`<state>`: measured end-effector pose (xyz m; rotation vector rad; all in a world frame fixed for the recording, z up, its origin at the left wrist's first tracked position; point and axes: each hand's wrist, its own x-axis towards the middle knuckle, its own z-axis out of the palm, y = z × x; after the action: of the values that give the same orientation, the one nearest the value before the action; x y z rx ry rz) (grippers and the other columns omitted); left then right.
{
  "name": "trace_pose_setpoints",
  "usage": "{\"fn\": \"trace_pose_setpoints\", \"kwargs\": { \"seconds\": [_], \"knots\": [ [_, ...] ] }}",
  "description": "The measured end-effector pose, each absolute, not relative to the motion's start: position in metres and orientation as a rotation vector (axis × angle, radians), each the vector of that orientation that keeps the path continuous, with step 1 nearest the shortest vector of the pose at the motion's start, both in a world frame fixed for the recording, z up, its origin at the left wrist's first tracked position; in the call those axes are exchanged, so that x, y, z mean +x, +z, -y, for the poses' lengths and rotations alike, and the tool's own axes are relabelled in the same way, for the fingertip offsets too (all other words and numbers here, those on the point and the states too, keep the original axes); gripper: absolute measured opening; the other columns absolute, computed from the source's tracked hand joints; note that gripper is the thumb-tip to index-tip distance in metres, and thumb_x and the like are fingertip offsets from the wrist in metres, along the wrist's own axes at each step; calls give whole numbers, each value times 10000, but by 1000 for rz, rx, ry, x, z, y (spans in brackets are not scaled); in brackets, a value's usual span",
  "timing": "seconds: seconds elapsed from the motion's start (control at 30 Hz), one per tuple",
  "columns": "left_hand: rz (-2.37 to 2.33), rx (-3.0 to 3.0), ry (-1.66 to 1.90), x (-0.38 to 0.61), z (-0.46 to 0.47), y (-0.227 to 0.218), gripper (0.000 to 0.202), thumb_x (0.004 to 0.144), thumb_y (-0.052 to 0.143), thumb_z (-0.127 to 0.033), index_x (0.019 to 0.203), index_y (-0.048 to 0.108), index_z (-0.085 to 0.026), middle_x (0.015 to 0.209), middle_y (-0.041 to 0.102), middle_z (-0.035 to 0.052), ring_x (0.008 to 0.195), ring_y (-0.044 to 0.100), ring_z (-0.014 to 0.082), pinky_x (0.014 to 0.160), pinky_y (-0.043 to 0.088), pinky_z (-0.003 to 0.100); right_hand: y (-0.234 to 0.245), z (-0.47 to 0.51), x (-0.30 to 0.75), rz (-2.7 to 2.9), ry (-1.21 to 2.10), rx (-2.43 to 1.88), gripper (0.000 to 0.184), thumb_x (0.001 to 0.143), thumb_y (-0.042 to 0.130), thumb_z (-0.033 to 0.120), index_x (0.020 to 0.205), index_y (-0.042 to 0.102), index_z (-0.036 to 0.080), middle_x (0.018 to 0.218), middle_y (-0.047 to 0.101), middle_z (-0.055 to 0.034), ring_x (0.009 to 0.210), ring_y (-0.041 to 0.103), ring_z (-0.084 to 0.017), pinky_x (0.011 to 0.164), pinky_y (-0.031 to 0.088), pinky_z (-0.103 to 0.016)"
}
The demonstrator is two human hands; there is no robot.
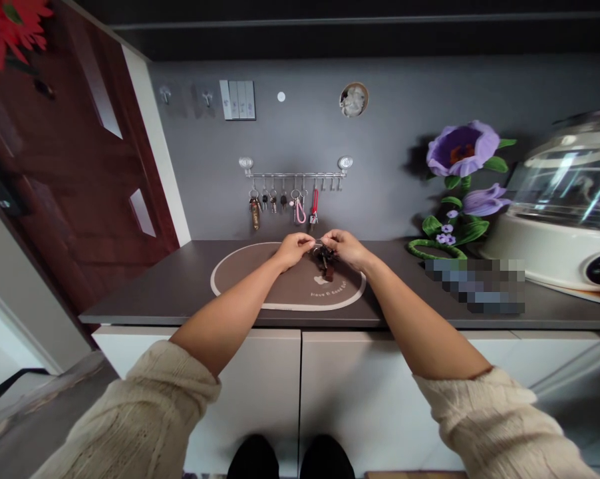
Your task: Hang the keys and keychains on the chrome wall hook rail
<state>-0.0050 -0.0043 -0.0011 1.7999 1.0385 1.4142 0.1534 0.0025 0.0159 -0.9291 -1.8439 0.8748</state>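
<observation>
A bunch of dark keys (326, 261) with a brown tag hangs from a thin metal ring between my two hands, above the brown oval mat (250, 266). My left hand (296, 249) pinches the ring's left side between thumb and fingers. From the other side my right hand (346, 247) is closed on the ring and the top of the bunch, hiding part of it. On the wall just beyond, a hook rail (295, 175) carries several key sets, among them one with a pink loop (300, 211) and one with a red strap (314, 201).
Purple artificial flowers (462, 152) and a white appliance with a clear dome (554, 233) stand at the right of the dark counter (150, 286). A switch panel (238, 100) is on the wall. At the left is a dark red door (70, 146); a shelf overhangs the top.
</observation>
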Motion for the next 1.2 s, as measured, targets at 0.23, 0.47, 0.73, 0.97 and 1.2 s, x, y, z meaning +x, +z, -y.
{"fn": "trace_pose_setpoints", "kwargs": {
  "seconds": [0.23, 0.47, 0.73, 0.97, 1.2],
  "knots": [
    [-918, 1769, 1387, -4, 4, -1, 271, 632, 606, -352, 752, 617, -110, 661, 594, 20, 584, 471, 86, 593, 359, 223, 18, 0, 150, 1806, 797, -880, 227, 711, 506, 378, 707, 481, 153, 580, 465, 42, 534, 403, -69, 577, 347, -217],
    [-874, 1649, 1403, -5, 4, 1, 278, 611, 621, -367, 741, 616, -121, 665, 595, 23, 586, 477, 85, 558, 342, 213, 17, -2, 147, 1720, 936, -802, 307, 674, 549, 443, 739, 501, 147, 574, 488, 35, 505, 407, -59, 509, 329, -199],
    [-875, 1507, 1486, -6, 1, 4, 292, 582, 647, -374, 744, 628, -132, 665, 595, 16, 597, 485, 89, 547, 347, 209, 15, -3, 146, 1680, 1081, -738, 362, 599, 621, 462, 759, 543, 146, 638, 549, 16, 536, 452, -64, 555, 359, -214],
    [-781, 1419, 1538, -3, 4, 7, 315, 565, 672, -372, 767, 641, -133, 669, 603, 19, 594, 496, 79, 537, 365, 192, 16, -2, 146, 1634, 1062, -684, 304, 610, 635, 406, 763, 569, 152, 691, 566, 11, 599, 494, -72, 614, 399, -223],
    [-771, 1387, 1555, -3, 3, 7, 342, 566, 676, -377, 812, 648, -141, 725, 626, 41, 625, 525, 91, 526, 365, 187, 21, 6, 144, 1501, 1165, -653, 278, 579, 671, 372, 716, 569, 152, 683, 569, -1, 608, 528, -88, 639, 433, -249]
  ]
}}
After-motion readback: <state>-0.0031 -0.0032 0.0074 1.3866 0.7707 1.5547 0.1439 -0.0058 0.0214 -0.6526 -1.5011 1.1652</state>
